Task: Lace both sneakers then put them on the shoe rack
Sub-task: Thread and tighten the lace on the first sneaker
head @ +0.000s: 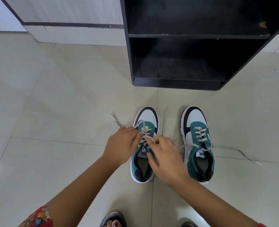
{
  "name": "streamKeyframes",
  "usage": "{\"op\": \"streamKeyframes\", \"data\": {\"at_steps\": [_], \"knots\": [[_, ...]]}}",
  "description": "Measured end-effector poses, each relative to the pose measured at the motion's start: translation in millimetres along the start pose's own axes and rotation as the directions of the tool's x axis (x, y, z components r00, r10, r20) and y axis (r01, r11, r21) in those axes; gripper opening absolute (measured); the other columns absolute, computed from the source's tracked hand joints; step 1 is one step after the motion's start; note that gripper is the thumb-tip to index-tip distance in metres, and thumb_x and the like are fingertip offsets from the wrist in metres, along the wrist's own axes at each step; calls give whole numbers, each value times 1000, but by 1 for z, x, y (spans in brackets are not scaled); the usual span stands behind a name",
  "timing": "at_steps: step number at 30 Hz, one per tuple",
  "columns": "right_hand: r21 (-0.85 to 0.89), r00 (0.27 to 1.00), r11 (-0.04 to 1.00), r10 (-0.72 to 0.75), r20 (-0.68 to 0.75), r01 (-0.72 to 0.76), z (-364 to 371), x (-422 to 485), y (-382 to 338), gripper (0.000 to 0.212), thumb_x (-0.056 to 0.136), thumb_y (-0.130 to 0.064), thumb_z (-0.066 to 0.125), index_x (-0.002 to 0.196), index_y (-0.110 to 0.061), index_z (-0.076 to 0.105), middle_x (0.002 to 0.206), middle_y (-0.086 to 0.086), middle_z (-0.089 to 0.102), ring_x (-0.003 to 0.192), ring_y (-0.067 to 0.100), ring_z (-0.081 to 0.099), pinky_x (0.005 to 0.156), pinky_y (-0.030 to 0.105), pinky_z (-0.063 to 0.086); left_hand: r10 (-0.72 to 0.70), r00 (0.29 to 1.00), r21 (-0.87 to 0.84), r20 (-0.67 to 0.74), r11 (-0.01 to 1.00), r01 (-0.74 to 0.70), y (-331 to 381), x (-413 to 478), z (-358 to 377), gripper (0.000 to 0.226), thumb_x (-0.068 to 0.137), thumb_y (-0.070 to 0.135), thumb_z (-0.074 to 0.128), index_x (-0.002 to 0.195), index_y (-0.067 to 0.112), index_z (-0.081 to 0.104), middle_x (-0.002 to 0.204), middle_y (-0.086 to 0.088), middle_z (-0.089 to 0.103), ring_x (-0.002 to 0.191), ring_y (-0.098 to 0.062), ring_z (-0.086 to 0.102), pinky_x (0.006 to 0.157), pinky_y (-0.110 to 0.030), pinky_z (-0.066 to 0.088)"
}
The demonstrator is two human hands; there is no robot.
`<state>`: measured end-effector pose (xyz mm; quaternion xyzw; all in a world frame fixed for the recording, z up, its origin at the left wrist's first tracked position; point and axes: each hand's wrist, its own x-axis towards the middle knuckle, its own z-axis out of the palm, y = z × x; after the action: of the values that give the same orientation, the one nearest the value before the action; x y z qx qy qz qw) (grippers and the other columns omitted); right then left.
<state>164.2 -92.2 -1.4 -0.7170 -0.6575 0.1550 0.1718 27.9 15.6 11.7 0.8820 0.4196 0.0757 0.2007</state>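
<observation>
Two teal, white and black sneakers stand side by side on the tiled floor, toes pointing at the rack. My left hand (121,145) pinches the white lace of the left sneaker (147,117) at its left eyelets. My right hand (165,158) grips the lace at the upper right eyelets, covering part of the tongue. One loose lace end (115,120) trails to the left, another (164,118) lies between the shoes. The right sneaker (195,118) is laced up, with its untied lace ends (243,154) spread out on the floor to the right.
A black shoe rack (176,36) with two bare shelves stands just beyond the sneakers. A white cabinet base (73,34) runs along the wall at the left. My sandalled feet (113,221) show at the bottom edge.
</observation>
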Motion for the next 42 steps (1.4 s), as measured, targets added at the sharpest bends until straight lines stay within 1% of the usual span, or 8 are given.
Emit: {"op": "streamKeyframes", "data": {"at_steps": [4,10,18,23,26,29,33,42], "knots": [[60,998,997,46,-31,-44,6,-2,-6,49,88,-24,49,135,-20,39,108,3,55,94,20,53,83,34,48,-121,979,-368,164,913,174,-5,6,-1,38,98,30,37,68,27,62,67,10,53,68,0,53,63,-19,37],[258,992,959,124,-23,-114,8,10,-3,41,92,-34,42,130,-21,51,99,1,57,92,18,51,81,31,46,26,962,-416,273,904,94,-2,6,-7,34,94,25,47,63,27,61,73,7,43,66,-7,47,61,-23,35],[705,942,665,334,14,-246,-19,16,5,19,83,-8,64,65,-13,59,112,-4,52,110,3,48,86,0,33,98,993,11,-62,995,-97,-11,3,-30,46,89,54,32,75,24,63,71,13,42,70,-6,43,48,-21,31],[882,917,411,395,56,-231,-69,27,19,37,88,-3,57,54,6,47,55,5,50,50,7,57,61,16,49,-6,961,95,-276,995,33,-22,3,-48,44,91,49,31,61,21,46,58,8,46,53,-16,44,44,-18,24],[773,918,577,397,14,-262,-95,30,27,46,89,-19,60,49,-16,36,48,-2,30,42,12,31,48,24,34,-163,969,203,-184,958,200,-36,4,-47,49,93,50,34,63,16,52,60,0,58,53,-24,52,47,-22,30],[174,912,895,400,90,-410,-107,30,36,30,85,-40,57,64,-19,53,58,-2,51,54,15,45,55,28,34,-336,941,383,-30,866,321,-53,3,-39,47,94,48,34,80,14,63,73,-6,66,59,-28,57,55,-27,39],[-400,799,882,420,431,-247,-82,20,34,20,86,-29,51,96,-18,64,95,4,63,81,23,53,61,27,36,-392,912,463,117,834,299,-56,-6,-20,34,93,41,41,113,20,58,113,-3,59,90,-27,62,69,-33,46],[123,934,965,184,307,-230,-24,31,12,39,93,-29,48,132,-21,49,127,3,59,112,20,56,91,33,44,-157,966,-243,205,948,206,-26,-5,11,26,87,14,58,110,24,62,120,5,62,109,-16,57,92,-34,47]]}}
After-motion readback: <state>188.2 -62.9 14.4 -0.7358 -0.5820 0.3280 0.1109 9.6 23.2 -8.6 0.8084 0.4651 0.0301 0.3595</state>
